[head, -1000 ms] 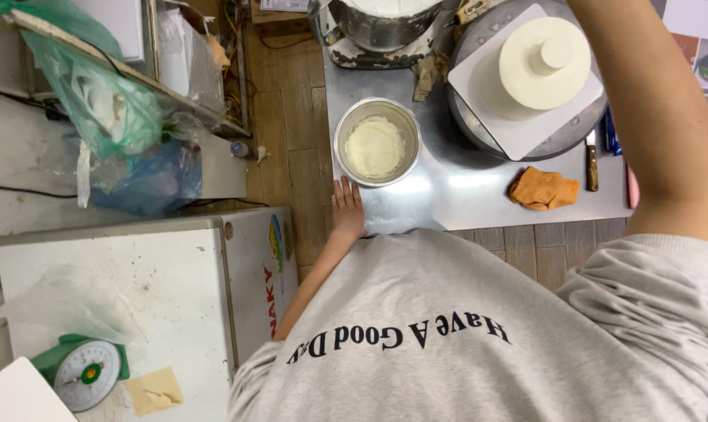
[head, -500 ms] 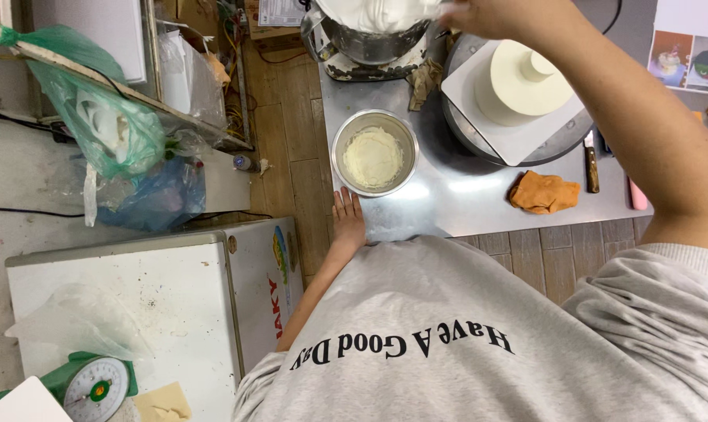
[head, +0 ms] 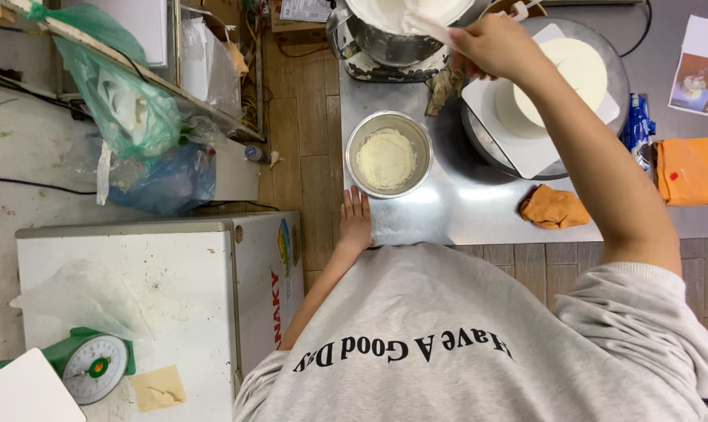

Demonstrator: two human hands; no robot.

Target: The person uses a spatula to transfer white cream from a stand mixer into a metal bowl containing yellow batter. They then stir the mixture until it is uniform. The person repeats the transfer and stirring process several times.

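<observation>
My right hand (head: 495,45) is stretched out over the steel table (head: 479,211) and is closed around a spatula (head: 428,27) coated in white cream. The spatula's blade lies in the large metal mixing bowl (head: 385,43) of white cream at the far edge. Beside that hand, a white frosted cake (head: 573,70) stands on a white square board (head: 526,152) on a turntable. My left hand (head: 355,220) lies flat on the table's near edge with its fingers apart, just below a small steel bowl (head: 388,154) of pale, grainy filling.
A crumpled orange cloth (head: 555,207) and a folded one (head: 688,170) lie on the table's right side, near a blue packet (head: 638,125) and a printed picture (head: 702,74). To the left are a white chest freezer (head: 151,297), a green scale (head: 92,363) and hanging plastic bags (head: 127,109).
My right hand, out of frame above at first, now shows at the mixing bowl with the spatula. The view has shifted towards the table's far side. My left hand has stayed put.
</observation>
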